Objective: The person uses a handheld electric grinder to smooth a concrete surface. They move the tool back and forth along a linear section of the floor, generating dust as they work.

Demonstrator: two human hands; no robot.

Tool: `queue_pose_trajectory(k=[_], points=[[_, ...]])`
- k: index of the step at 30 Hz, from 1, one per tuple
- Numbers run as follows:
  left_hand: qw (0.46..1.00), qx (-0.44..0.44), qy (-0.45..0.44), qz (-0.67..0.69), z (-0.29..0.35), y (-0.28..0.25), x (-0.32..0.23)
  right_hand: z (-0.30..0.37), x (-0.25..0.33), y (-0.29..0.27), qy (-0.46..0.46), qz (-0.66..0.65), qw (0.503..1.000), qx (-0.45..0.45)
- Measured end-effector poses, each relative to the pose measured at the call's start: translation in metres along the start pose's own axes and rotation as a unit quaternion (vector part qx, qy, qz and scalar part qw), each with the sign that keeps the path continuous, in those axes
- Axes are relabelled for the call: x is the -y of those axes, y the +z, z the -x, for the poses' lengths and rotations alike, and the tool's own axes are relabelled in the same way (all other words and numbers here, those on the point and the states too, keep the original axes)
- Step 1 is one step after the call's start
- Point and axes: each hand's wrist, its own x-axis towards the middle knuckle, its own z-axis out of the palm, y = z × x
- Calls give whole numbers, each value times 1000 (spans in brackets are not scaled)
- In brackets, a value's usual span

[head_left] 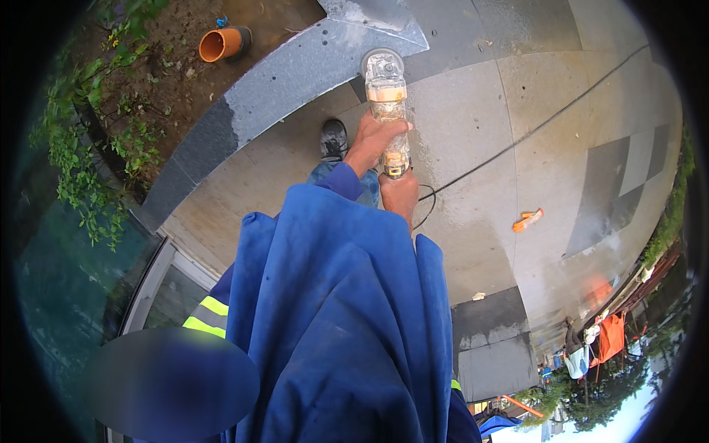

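Note:
Both of my hands hold a worn, dust-caked angle grinder (387,92) with yellowish bands. My left hand (375,139) wraps round the middle of its body, thumb across the top. My right hand (399,193) is closed at its rear end, near the cord; its fingers are mostly hidden. The grinder's round head (382,63) points away from me, over the edge of a grey stone coping (284,80). Whether the disc touches the stone I cannot tell. A dark shoe (334,139) shows just left of my left hand.
A black cable (509,144) crosses the pale paving to the far right. An orange glove (528,220) lies on the slabs. Behind the coping, a soil bed holds an orange pipe (214,46) and green plants (88,162). Blue cloth (332,295) covers much of the near view.

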Motion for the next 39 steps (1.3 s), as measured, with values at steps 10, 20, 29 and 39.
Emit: queue_pose_trajectory(k=[10,20,29,39], points=[[999,-1,19,-31,-11,14,12,-3,-7,-8,9,-52,999,-5],[999,1,20,-35,4,2,22,14,-16,4,2,-50,999,-19],[1000,-9,5,9,12,-7,10,13,-5,4,-5,-7,1000,0],[1000,4,-1,-19,0,7,2,4,-1,-5,3,-31,999,-3]])
